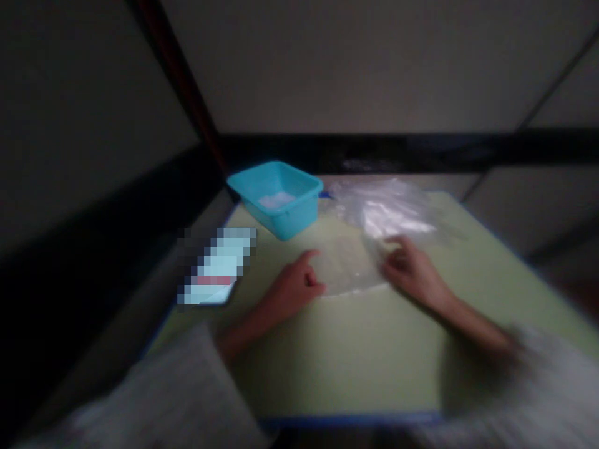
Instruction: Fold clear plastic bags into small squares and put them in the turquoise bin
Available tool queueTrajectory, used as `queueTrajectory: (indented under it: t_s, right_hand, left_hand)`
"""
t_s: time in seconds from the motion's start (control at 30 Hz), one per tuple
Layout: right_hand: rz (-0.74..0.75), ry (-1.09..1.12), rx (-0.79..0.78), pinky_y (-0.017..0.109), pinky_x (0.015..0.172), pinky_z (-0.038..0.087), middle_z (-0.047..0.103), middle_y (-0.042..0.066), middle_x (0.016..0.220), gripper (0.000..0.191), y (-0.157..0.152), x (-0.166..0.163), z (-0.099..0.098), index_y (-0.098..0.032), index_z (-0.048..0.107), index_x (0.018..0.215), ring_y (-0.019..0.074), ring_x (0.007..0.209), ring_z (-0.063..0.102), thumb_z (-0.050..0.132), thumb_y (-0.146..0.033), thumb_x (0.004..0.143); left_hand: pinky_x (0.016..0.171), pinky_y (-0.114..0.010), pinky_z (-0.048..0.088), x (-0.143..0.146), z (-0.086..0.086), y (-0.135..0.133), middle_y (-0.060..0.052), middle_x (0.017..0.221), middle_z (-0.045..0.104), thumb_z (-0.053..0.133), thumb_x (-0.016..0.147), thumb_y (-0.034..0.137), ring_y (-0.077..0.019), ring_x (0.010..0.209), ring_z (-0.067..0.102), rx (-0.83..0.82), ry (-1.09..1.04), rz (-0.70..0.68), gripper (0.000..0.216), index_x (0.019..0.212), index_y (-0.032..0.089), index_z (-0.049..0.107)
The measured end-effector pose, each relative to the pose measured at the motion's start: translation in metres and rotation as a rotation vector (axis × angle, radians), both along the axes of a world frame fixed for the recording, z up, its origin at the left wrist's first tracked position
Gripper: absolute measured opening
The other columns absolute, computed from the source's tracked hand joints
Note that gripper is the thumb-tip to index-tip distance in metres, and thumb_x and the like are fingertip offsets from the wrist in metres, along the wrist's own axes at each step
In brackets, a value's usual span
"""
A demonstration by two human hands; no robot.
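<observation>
Grey, soft-looking sleeves [173, 386] across the lower left and lower right corners of the frame, blurred. Between them, along the bottom, blue edging [350, 420] on a pale yellow-green tabletop [337, 355]. Just left of the frame's centre, left hand [294, 285] low over the tabletop, thumb and forefinger apart in a curve, both tips at the left side of a flat clear plastic bag [349, 265]. Right of centre, right hand [412, 271] at the bag's right side, fingers bent; too blurred to tell a pinch on the film from a mere touch. Bag stretched out between the two hands, lower edge catching a thin line of light, surface nearly lost against the tabletop.

At left of centre, beyond the left forearm, bright-screened smartphone [222, 268], slanted, partly pixelated. Farther up, near the middle of the frame, turquoise plastic basin [299, 217], with something whitish [277, 199] inside, too blurred to name. To its right, beyond the right hand, heap of shiny clear plastic bags [397, 212], crumpled and overlapping. Behind everything, dark horizontal band [444, 153] on a dim greyish wall [374, 75]; dark red strip [175, 65] slanting down from the upper left.
</observation>
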State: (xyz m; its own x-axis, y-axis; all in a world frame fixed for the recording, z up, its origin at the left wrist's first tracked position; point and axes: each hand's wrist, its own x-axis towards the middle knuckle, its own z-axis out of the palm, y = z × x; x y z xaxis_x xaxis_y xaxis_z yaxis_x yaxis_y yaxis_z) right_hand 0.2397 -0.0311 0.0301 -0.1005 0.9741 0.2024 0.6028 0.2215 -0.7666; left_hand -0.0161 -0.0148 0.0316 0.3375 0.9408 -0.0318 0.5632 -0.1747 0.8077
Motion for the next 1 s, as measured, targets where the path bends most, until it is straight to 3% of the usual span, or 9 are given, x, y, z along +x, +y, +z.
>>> queueTrajectory:
  t_s: [0.3,0.5,0.6,0.67,0.73,0.83,0.9,1.0]
  right_hand:
    - [0.007,-0.076,0.029,0.029,0.053,0.046,0.060,0.002,0.071,0.044,-0.003,-0.003,0.006,-0.015,0.040,0.114,0.0173,0.057,0.057,0.049,-0.024,0.073]
    - [0.019,-0.205,0.096,0.030,0.053,0.046,0.059,0.002,0.070,0.041,-0.004,-0.002,0.004,-0.013,0.041,0.116,0.0171,0.055,0.056,0.047,-0.020,0.076]
    - [0.011,-0.352,0.205,0.036,0.063,0.050,0.062,0.010,0.086,0.038,-0.006,-0.002,0.004,-0.012,0.045,0.117,0.0216,0.070,0.060,0.045,-0.019,0.079]
    - [0.051,-0.423,0.282,0.040,0.076,0.051,0.060,0.017,0.104,0.035,-0.008,-0.005,0.004,-0.011,0.047,0.117,0.0256,0.089,0.060,0.044,-0.021,0.084]
    - [0.171,-0.482,0.327,0.042,0.091,0.046,0.054,0.020,0.122,0.040,-0.011,-0.008,0.004,-0.009,0.046,0.124,0.0278,0.109,0.054,0.043,-0.028,0.089]
    - [0.367,-0.612,0.348,0.048,0.105,0.033,0.040,0.022,0.142,0.060,-0.017,-0.015,-0.001,-0.006,0.035,0.138,0.0295,0.130,0.037,0.041,-0.045,0.092]
    - [0.415,-0.684,0.337,0.051,0.108,0.027,0.032,0.022,0.147,0.070,-0.020,-0.018,-0.006,-0.006,0.027,0.143,0.0296,0.136,0.028,0.037,-0.053,0.092]
    - [0.416,-0.735,0.306,0.050,0.110,0.023,0.027,0.022,0.148,0.077,-0.022,-0.017,-0.013,-0.006,0.020,0.146,0.0279,0.138,0.022,0.032,-0.059,0.091]
  left_hand:
    - [0.056,-0.023,0.035,-0.003,-0.003,0.000,0.009,0.056,0.049,0.060,0.072,0.018,-0.0112,0.053,0.047,0.031,0.047,-0.021,0.059,0.128,0.011,0.041]
    - [0.056,-0.025,0.037,-0.005,-0.005,0.000,0.008,0.059,0.048,0.059,0.076,0.022,-0.0128,0.057,0.048,0.121,0.195,-0.045,0.058,0.130,0.012,0.040]
    - [0.062,-0.029,0.043,-0.003,-0.002,-0.003,0.003,0.069,0.053,0.057,0.079,0.024,-0.0160,0.065,0.053,0.239,0.284,-0.019,0.050,0.126,0.012,0.044]
    - [0.076,-0.034,0.047,0.000,0.000,-0.007,-0.004,0.087,0.058,0.054,0.081,0.023,-0.0200,0.083,0.056,0.396,0.298,-0.031,0.041,0.121,0.014,0.049]
    - [0.091,-0.039,0.044,0.002,0.000,-0.012,-0.010,0.110,0.057,0.053,0.083,0.024,-0.0238,0.106,0.052,0.530,0.283,-0.131,0.038,0.120,0.015,0.051]
    - [0.107,-0.041,0.034,0.002,-0.003,-0.017,-0.015,0.137,0.043,0.052,0.086,0.032,-0.0262,0.130,0.037,0.578,0.309,-0.360,0.049,0.131,0.014,0.042]
    - [0.111,-0.042,0.027,0.002,-0.006,-0.017,-0.017,0.147,0.031,0.049,0.088,0.037,-0.0263,0.138,0.025,0.563,0.363,-0.469,0.061,0.139,0.011,0.031]
    - [0.114,-0.042,0.021,0.001,-0.009,-0.017,-0.019,0.151,0.022,0.044,0.090,0.044,-0.0259,0.141,0.015,0.530,0.456,-0.527,0.069,0.143,0.007,0.021]
